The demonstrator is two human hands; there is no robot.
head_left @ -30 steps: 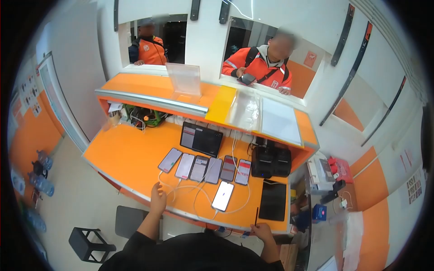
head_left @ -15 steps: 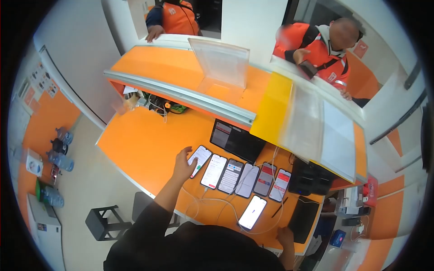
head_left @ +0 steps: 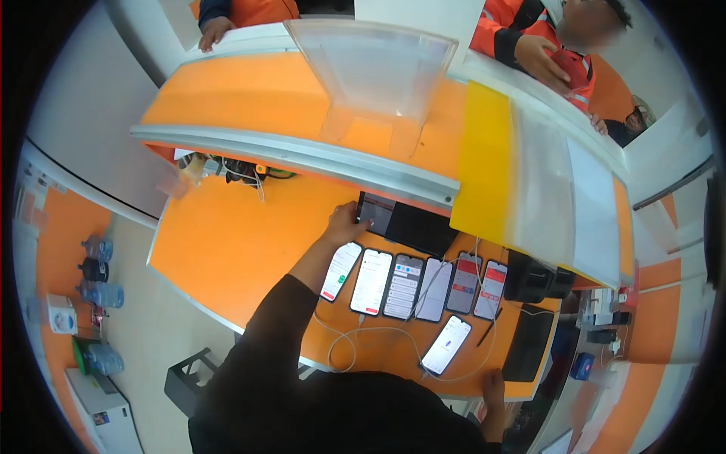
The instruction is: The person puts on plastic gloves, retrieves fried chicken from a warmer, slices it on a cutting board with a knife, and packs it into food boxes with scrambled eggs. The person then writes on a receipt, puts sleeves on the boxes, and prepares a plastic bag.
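Observation:
My left hand (head_left: 347,225) is at the left edge of the upright tablet (head_left: 408,227), its thumb by the screen; whether it grips the edge is unclear. Below the tablet several phones lie in a row, among them a white-screened phone (head_left: 372,281) and a red-screened phone (head_left: 491,289). Nearer me is another lit phone (head_left: 446,345) with a cable. My right hand (head_left: 493,387) rests at the desk's front edge, fingers too small to make out, left of a dark tablet (head_left: 529,344). A black pen (head_left: 489,328) lies above it.
A raised orange shelf (head_left: 227,94) with a clear stand (head_left: 374,68) and a yellow folder (head_left: 484,159) runs behind the desk (head_left: 219,234). Two people in orange jackets are beyond the windows. Black devices (head_left: 529,278) stand at the right. A dark stool (head_left: 185,382) is at lower left.
My left hand has moved up from over the leftmost phone to the tablet's left edge. The pen, near my right hand earlier, lies on the desk. The view has shifted closer to the shelf.

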